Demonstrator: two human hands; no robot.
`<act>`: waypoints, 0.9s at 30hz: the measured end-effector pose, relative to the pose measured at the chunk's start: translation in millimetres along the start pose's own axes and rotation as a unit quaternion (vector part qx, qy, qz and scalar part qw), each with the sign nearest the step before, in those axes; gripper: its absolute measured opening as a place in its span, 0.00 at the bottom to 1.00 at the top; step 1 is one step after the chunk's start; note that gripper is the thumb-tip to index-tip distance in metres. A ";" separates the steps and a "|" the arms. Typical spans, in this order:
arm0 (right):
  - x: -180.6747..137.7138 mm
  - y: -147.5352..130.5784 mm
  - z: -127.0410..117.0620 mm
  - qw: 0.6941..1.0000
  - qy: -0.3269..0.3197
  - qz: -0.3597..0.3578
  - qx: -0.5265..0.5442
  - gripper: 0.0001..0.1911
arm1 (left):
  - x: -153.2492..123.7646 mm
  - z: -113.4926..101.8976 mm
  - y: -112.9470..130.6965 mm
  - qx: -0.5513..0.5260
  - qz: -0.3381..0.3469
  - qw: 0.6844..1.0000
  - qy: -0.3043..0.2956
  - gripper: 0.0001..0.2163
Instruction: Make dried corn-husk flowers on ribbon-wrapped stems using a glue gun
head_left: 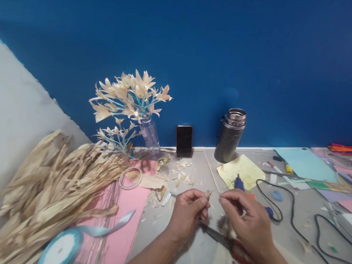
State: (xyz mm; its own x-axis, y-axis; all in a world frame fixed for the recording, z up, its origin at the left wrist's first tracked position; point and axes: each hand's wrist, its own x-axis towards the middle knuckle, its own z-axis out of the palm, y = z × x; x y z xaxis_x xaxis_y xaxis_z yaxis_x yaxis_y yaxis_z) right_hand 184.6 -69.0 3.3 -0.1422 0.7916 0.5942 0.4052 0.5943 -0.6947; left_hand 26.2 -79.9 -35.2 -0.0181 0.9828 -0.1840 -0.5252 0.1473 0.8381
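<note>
My left hand (187, 213) is closed in a pinch around a small pale husk piece (209, 194), which pokes up from the fingertips. Just to its right, my right hand (247, 221) has thumb and forefinger drawn together; anything between them is too small to make out. Scissors with red handles (244, 255) lie on the table beneath my right hand, blades pointing left. Beyond that hand is a glue gun with a blue front (239, 183), partly hidden, near a yellow paper (237, 170). Husk scraps (183, 178) are scattered beyond my left hand.
Dried corn husks (54, 189) and a blue ribbon roll (61, 249) are at left. Husk flowers (136, 88) stand in a clear vase (150, 135). A phone (184, 141) and an open flask (231, 136) stand by the wall. A black cable (293, 216) winds at right.
</note>
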 end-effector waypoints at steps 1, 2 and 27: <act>0.0 -0.1 0.1 1.000 0.006 -0.018 -0.010 0.06 | 0.0 0.2 0.0 0.014 0.007 1.000 0.011 0.13; -0.1 0.3 0.2 0.999 0.009 -0.032 -0.019 0.04 | -0.2 0.4 0.1 0.029 0.014 0.999 0.020 0.12; -7.5 12.2 2.9 0.964 -0.017 -0.247 -0.096 0.10 | -15.3 15.5 5.5 0.052 0.022 0.997 0.058 0.09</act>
State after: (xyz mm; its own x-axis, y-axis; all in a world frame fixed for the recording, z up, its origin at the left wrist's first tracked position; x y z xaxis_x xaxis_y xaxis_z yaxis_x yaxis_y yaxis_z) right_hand 188.0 -67.2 -10.8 -0.3896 0.4252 0.8169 0.4399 0.8653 -0.2405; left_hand 36.7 -92.4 -19.8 -0.1400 0.9698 -0.1996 -0.4314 0.1217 0.8939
